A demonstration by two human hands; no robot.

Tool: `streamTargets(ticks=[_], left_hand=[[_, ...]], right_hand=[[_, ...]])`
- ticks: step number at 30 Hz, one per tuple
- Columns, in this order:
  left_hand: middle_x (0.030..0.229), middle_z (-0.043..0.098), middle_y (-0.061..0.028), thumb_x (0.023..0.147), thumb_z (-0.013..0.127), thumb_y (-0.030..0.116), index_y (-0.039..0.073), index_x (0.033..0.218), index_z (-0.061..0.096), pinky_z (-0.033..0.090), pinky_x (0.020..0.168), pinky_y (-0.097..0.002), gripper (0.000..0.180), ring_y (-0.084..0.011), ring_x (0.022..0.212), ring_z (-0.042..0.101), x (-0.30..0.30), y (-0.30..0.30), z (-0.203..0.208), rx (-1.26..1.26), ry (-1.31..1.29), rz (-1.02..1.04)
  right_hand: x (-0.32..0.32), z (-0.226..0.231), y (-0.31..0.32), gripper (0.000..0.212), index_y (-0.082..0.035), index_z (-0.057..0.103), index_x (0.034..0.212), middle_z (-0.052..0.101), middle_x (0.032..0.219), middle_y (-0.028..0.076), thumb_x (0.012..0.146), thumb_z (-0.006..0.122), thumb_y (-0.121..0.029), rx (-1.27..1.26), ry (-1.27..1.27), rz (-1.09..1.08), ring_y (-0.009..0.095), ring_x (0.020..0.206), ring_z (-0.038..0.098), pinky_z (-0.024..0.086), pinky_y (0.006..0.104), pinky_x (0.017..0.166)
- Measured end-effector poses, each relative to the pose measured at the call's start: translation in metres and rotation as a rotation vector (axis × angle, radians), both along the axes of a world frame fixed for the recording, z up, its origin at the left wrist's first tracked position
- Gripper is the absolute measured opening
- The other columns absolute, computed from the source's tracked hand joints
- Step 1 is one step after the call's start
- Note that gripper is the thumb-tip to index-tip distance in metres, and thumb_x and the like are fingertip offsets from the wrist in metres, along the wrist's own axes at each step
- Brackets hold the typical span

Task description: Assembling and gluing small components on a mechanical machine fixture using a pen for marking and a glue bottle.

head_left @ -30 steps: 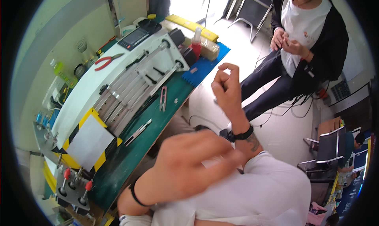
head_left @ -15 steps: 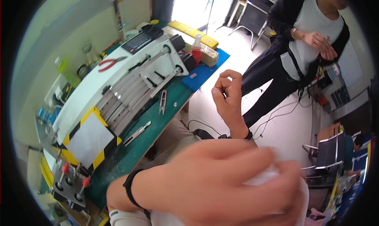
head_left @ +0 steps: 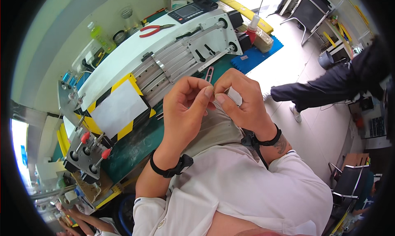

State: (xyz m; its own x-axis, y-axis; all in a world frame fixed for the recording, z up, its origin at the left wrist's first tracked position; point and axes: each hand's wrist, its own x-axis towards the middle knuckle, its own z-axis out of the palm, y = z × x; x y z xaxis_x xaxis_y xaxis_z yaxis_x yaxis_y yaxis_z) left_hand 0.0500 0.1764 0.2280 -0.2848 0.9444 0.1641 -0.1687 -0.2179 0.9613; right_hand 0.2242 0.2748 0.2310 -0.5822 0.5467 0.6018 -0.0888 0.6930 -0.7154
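My left hand [head_left: 186,108] and my right hand [head_left: 243,99] are raised in front of my lap, fingertips meeting. Each is closed in a pinch of thumb and forefinger. Something tiny and thin seems to sit between the fingertips, too small to name. A pale patch shows inside the curl of my right hand; whether it is held or background, I cannot tell. Just beyond the hands, thread snips [head_left: 210,72] lie on the green bench mat, partly hidden. A long machine with metal rails [head_left: 181,57] stands behind them, and red-handled pliers [head_left: 154,30] rest on its white top.
A white sheet [head_left: 119,110] framed in yellow-black tape lies at the left, beside a clamp with red-tipped levers [head_left: 85,138]. Far right on the bench are a red bottle [head_left: 252,29] and a blue mat [head_left: 263,54]. A person's dark trousers [head_left: 329,81] show right; another person's arms [head_left: 84,219], lower left.
My left hand, earlier blurred and close at the lower middle, has moved up and left to meet my right hand. The view has shifted, and the standing person now appears farther right.
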Motion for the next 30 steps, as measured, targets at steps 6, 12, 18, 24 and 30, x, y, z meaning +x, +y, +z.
streamTargets(ticks=[6,12,18,24,30], left_hand=[[0.102,0.079,-0.0051,0.111,0.077,0.015,0.0,0.114,0.072,0.055,0.067,-0.0224,0.016,-0.0097,0.083,0.075,-0.009,0.004,-0.008,-0.019,-0.051,-0.018],[0.098,0.08,-0.0049,0.111,0.077,0.016,0.0,0.113,0.074,0.056,0.067,-0.0246,0.016,-0.0121,0.082,0.075,-0.009,0.007,-0.011,-0.059,-0.106,0.077],[0.117,0.079,-0.0128,0.114,0.072,0.014,0.003,0.115,0.064,0.06,0.079,-0.0277,0.014,-0.0154,0.095,0.078,-0.013,0.006,-0.019,0.067,-0.125,0.144],[0.113,0.075,-0.0107,0.115,0.069,0.011,0.004,0.114,0.061,0.058,0.079,-0.0277,0.011,-0.0135,0.091,0.074,-0.034,0.006,-0.029,0.102,-0.131,0.07],[0.103,0.079,-0.0087,0.112,0.073,0.009,-0.001,0.123,0.072,0.057,0.073,-0.026,0.015,-0.0118,0.083,0.073,-0.043,0.017,-0.016,-0.098,-0.056,0.031]], right_hand=[[-0.016,-0.003,0.001,0.009,0.0,0.068,0.101,0.069,0.093,0.013,0.095,0.074,-0.002,-0.06,-0.053,-0.07,0.03,0.088,0.068,0.055,0.0405,0.078],[-0.03,-0.016,0.011,0.008,0.0,0.069,0.102,0.071,0.096,0.012,0.095,0.073,0.0,0.026,0.052,-0.079,0.027,0.085,0.068,0.056,0.038,0.077],[-0.043,-0.004,0.045,0.0,-0.001,0.068,0.101,0.072,0.086,0.012,0.101,0.068,-0.001,-0.121,0.09,-0.242,0.028,0.075,0.07,0.055,0.0368,0.074],[-0.07,0.03,0.119,0.013,-0.005,0.068,0.102,0.076,0.082,0.022,0.106,0.065,-0.017,0.37,-0.441,-0.588,0.042,0.079,0.078,0.061,0.051,0.074],[-0.077,0.047,0.13,0.02,-0.006,0.07,0.106,0.077,0.086,0.022,0.107,0.06,-0.023,0.412,-0.649,-0.48,0.047,0.083,0.076,0.059,0.0579,0.078]])
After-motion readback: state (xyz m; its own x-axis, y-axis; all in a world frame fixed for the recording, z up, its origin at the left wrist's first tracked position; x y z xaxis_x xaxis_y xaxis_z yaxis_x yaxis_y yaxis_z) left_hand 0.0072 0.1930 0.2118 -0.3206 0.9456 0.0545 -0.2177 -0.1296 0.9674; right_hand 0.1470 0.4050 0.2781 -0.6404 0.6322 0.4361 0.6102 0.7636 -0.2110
